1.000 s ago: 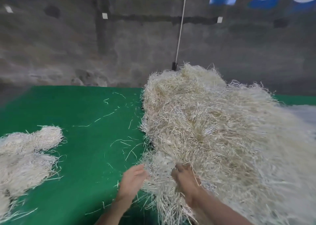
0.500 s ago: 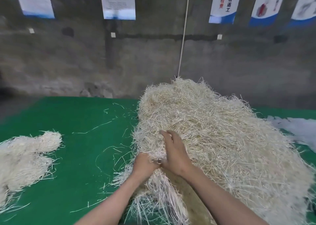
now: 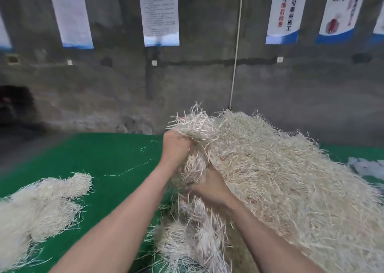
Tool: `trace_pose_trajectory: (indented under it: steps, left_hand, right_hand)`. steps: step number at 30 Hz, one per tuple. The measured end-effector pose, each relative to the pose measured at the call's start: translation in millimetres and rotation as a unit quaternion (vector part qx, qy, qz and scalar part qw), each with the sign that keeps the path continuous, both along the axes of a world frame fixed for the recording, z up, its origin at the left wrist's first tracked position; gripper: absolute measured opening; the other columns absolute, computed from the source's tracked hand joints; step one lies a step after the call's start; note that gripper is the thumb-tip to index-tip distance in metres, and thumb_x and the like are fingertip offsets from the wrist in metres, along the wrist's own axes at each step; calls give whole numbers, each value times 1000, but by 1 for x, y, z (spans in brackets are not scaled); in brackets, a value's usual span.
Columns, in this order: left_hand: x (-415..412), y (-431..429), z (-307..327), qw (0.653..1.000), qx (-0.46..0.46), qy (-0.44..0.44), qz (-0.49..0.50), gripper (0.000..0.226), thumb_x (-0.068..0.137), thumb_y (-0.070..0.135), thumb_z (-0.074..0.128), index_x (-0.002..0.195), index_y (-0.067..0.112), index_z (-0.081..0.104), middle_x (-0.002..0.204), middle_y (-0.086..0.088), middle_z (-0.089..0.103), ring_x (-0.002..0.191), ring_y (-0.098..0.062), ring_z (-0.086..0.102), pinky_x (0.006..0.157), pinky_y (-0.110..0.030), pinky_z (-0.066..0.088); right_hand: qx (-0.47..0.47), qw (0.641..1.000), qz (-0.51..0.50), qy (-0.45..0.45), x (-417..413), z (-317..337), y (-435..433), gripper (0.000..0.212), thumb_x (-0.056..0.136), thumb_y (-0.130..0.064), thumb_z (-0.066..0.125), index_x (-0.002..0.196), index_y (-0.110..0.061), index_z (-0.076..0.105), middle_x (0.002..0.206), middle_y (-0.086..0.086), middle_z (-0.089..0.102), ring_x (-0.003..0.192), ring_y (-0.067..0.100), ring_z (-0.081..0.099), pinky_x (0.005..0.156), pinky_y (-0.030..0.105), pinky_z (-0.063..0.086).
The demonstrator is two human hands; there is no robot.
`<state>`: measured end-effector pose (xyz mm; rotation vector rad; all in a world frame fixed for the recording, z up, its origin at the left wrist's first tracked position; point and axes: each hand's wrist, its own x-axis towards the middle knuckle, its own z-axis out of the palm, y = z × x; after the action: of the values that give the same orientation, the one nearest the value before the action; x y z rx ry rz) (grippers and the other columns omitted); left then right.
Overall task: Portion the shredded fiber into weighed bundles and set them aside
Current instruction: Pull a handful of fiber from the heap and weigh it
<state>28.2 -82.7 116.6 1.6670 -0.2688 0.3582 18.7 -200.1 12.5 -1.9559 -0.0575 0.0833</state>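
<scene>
Shredded fiber (image 3: 280, 179) — dry, straw-like strands, pale cream, matt, coarse and bristly at the edges.
Smaller heap (image 3: 41, 198) at the left: same material, whiter and softer-looking.
Table covering (image 3: 116, 154) — green, matt, felt-like cloth with a short nap.
Wall (image 3: 104, 90): bare grey concrete, rough, blotchy.
Posters (image 3: 159, 13): smooth printed sheet, paper or film cannot be told, slight sheen.
Cord (image 3: 235, 54): white, matt.
</scene>
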Motion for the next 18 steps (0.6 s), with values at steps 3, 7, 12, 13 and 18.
trace_pose_trajectory:
  steps: [3, 7, 12, 13, 18]
  left_hand:
    - [4, 4, 7, 999, -27, -21, 35, 38, 79, -17, 54, 54, 11, 55, 35, 11, 49, 29, 4, 41, 31, -9, 29]
    - [15, 17, -17, 993, -66, 36, 94, 20, 82, -13, 59, 101, -12, 59, 60, -3, 55, 41, -7, 44, 34, -15, 36]
    - [24, 22, -24, 987, -92, 106, 72, 17, 71, -11, 69, 74, 5, 63, 81, -5, 69, 76, -17, 64, 76, -32, 53]
    - [26, 21, -22, 986, -97, 123, 55, 20, 70, -9, 71, 84, 4, 65, 85, -2, 69, 81, -14, 65, 84, -32, 51]
    - [32, 14, -7, 975, -154, 160, 21, 38, 72, -9, 63, 109, 2, 57, 100, -6, 61, 85, -15, 57, 82, -30, 48]
  right_hand:
    - [-175, 975, -112, -84, 15, -2, -20, 65, 79, -27, 72, 136, -26, 41, 119, 9, 60, 88, 16, 59, 81, 30, 47]
    - [-409, 902, -105, -94, 7, -28, -51, 76, 73, -63, 64, 135, -26, 41, 133, -4, 50, 121, 16, 48, 113, 39, 23]
    - [-309, 934, -60, -171, 4, -19, -30, 91, 65, -47, 72, 142, -28, 27, 138, -15, 33, 126, 3, 26, 113, 36, 18]
    - [-261, 940, -73, -208, 8, -10, -18, 85, 65, -37, 73, 138, -27, 31, 132, -19, 32, 120, -1, 22, 113, 35, 19]
    - [-176, 963, -36, -199, 18, 1, 41, 38, 72, -19, 70, 105, -24, 53, 137, -5, 37, 126, 17, 33, 109, 31, 22]
